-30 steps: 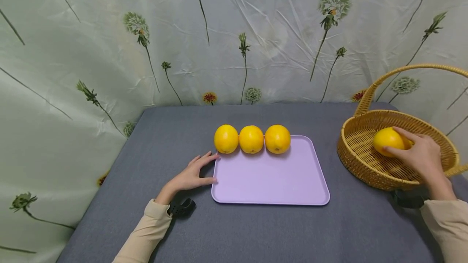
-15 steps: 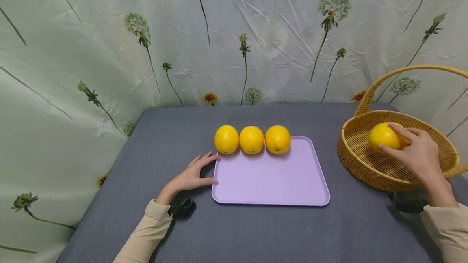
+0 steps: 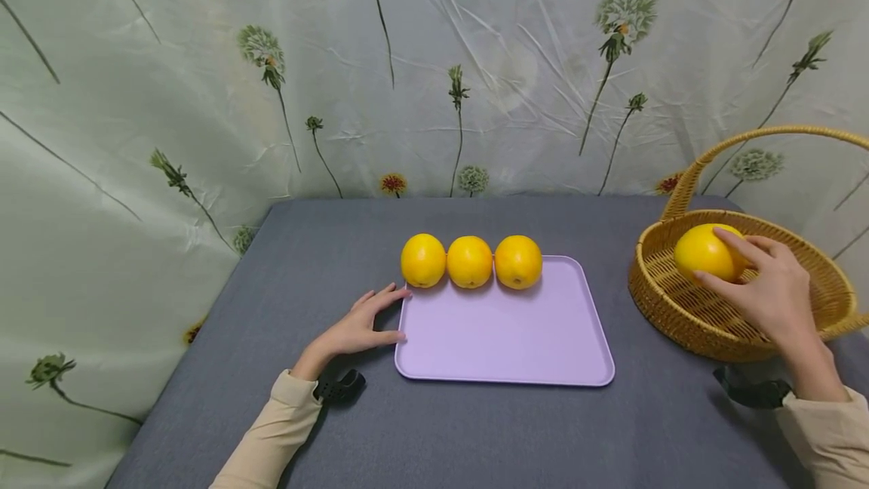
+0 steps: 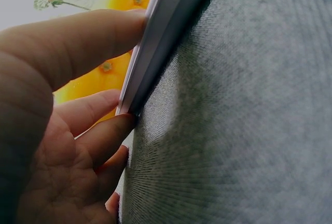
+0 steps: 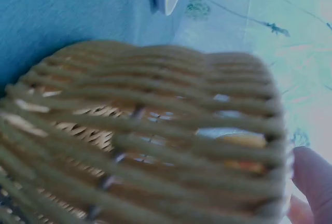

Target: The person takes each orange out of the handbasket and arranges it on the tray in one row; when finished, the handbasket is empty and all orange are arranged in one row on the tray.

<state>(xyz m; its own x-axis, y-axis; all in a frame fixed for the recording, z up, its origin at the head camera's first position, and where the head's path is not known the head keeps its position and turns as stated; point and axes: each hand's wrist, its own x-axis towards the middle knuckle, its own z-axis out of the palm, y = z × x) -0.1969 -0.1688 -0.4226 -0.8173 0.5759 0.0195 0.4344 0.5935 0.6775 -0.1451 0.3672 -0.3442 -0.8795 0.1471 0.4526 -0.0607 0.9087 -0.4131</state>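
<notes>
In the head view, my right hand [image 3: 777, 289] grips a yellow-orange orange [image 3: 702, 251] between thumb and fingers, over the inside of a wicker basket [image 3: 679, 327]. The basket's woven wall fills most of the right wrist view and hides nearly all of that hand. My left hand [image 3: 356, 327] touches the left edge of a lilac tray [image 3: 502, 342] with its thumb and fingertips, its fingers fairly straight. Three more oranges stand in a row along the tray's back edge: a left one [image 3: 423, 261], a middle one [image 3: 470, 262] and a right one [image 3: 518, 262].
A grey cloth [image 3: 489, 436] covers the table. The basket's tall arched handle [image 3: 692, 172] rises over its far left rim. Behind the table hangs a pale curtain [image 3: 407, 36] printed with dandelions.
My right hand has lifted the orange a little and moved it leftward inside the basket. My left hand and the three oranges on the tray keep their places.
</notes>
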